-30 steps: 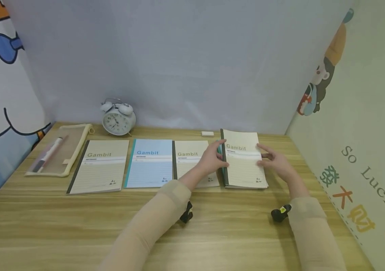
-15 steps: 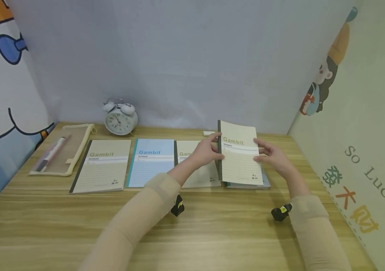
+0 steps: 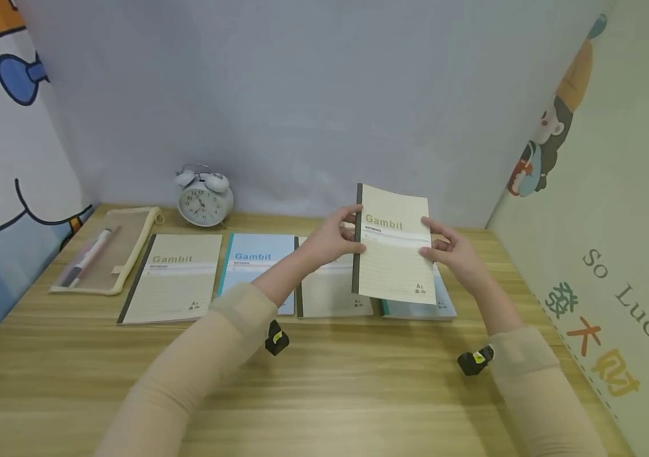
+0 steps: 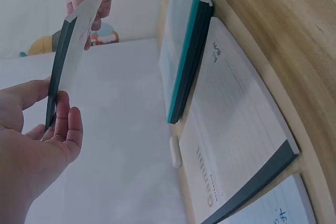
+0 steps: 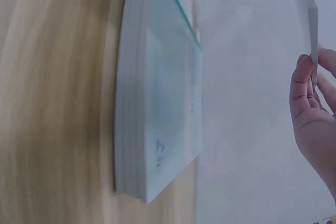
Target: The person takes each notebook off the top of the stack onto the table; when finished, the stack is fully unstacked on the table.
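A cream notebook [image 3: 394, 254] with a dark spine is held in the air, tilted, above a stack topped by a blue notebook [image 3: 424, 303]. My left hand [image 3: 330, 240] pinches its spine edge between thumb and fingers. On the opposite edge, my right hand [image 3: 454, 254] pinches the cover and pages. Seen from the left wrist, the held notebook [image 4: 63, 66] is nearly edge-on. The right wrist view shows the stack [image 5: 157, 103] as several notebooks thick. To the left lie another cream notebook [image 3: 333, 292], a blue notebook [image 3: 261, 263] and a further cream notebook [image 3: 176, 279].
A white alarm clock [image 3: 204, 200] stands at the back of the wooden table [image 3: 324, 381]. Left of it lies a mesh pouch [image 3: 124, 247] with a marker [image 3: 87, 257] in or on it. A small white block [image 4: 175, 151], perhaps an eraser, lies behind the notebooks.
Both hands have lifted the cream notebook off the right stack, moving it up and slightly left. The blue notebook beneath it has come into view.
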Tool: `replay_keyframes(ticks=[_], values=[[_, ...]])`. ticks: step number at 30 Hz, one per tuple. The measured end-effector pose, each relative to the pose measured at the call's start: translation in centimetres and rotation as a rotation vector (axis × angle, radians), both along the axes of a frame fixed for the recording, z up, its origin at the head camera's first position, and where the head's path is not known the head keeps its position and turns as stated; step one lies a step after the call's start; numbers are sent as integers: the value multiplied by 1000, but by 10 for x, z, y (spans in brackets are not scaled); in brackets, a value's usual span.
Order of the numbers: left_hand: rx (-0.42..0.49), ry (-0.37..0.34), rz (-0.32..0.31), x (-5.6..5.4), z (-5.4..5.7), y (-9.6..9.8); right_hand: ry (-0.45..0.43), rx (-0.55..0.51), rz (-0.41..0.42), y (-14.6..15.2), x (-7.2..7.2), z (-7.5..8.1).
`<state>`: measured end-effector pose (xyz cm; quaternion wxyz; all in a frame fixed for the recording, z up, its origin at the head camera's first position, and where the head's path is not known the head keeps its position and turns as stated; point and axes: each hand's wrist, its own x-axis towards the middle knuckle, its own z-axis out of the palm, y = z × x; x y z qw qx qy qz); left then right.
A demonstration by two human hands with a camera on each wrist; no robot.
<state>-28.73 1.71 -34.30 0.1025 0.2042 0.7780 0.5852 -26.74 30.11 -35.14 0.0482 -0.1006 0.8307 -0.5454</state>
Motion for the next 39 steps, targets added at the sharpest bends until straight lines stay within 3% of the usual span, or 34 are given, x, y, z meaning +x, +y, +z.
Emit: replay_keyframes(ticks=[10,17,23,31,39], values=[[-3,108,21,8,21,-33,57,-14,-8,-36,15,31],[-86,170,16,14,34,-66,58,-72,14,-62,17,41],[-173,212,31,25,50,-99,59,-96,91,-83,23,50],[-203,234,72,37,53,-136,32,-86,223,-109,29,63],[-324,278,45,54,54,-172,-11,-140,306,-139,40,67]])
